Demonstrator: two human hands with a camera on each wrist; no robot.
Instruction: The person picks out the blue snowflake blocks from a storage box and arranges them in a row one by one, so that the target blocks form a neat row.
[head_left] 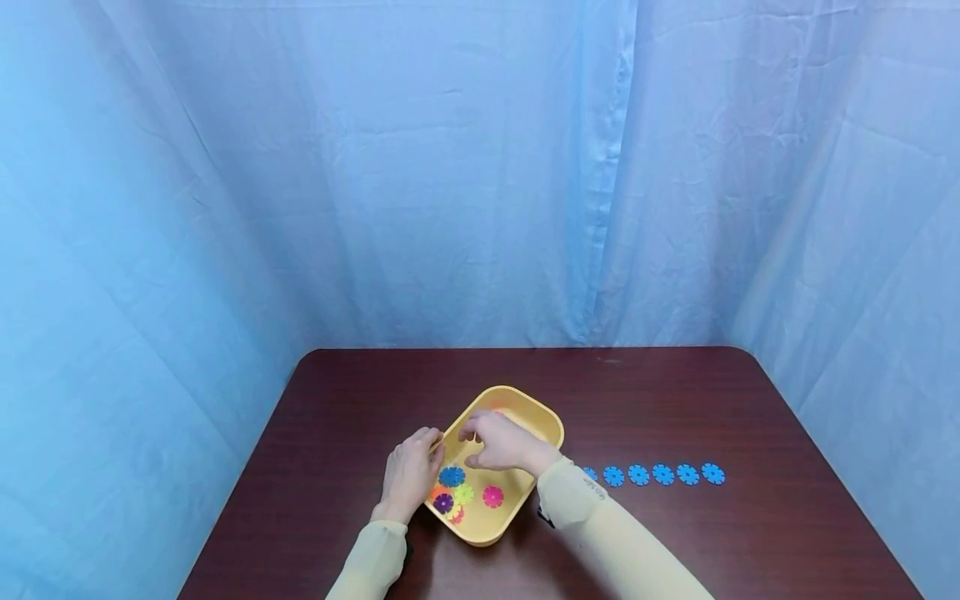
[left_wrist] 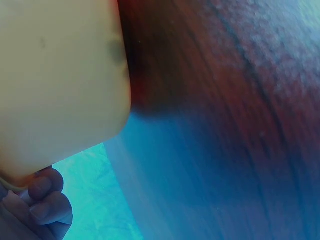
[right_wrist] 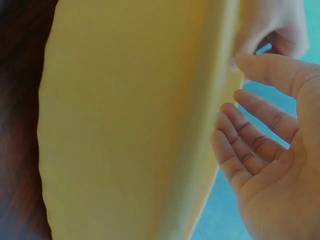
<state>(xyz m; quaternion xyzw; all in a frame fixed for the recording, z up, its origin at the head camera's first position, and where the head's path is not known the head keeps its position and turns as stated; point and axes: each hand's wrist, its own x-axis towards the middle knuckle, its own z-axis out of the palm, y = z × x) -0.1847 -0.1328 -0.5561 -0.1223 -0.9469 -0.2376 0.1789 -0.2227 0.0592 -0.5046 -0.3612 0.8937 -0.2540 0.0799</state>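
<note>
A yellow plastic basin (head_left: 528, 408) sits at an angle near the middle of the table. My left hand (head_left: 408, 473) grips its left rim, fingers curled over the edge; the left wrist view shows those fingers at the basin's outer wall. Inside lie notched plastic discs: a blue one (head_left: 452, 477), a pink one (head_left: 492, 497), a purple one (head_left: 443, 503) and a yellow-green one (head_left: 464, 493), with others partly covered. My right hand (head_left: 504, 442) hovers over the basin, fingers loosely bent. In the right wrist view nothing shows between its thumb and fingers.
To the right of the basin, several blue notched discs (head_left: 638, 475) lie in a row on the dark red-brown table (head_left: 675, 392). The right forearm partly covers the row's left end. Light blue curtains (head_left: 450, 167) hang behind the table and at both sides.
</note>
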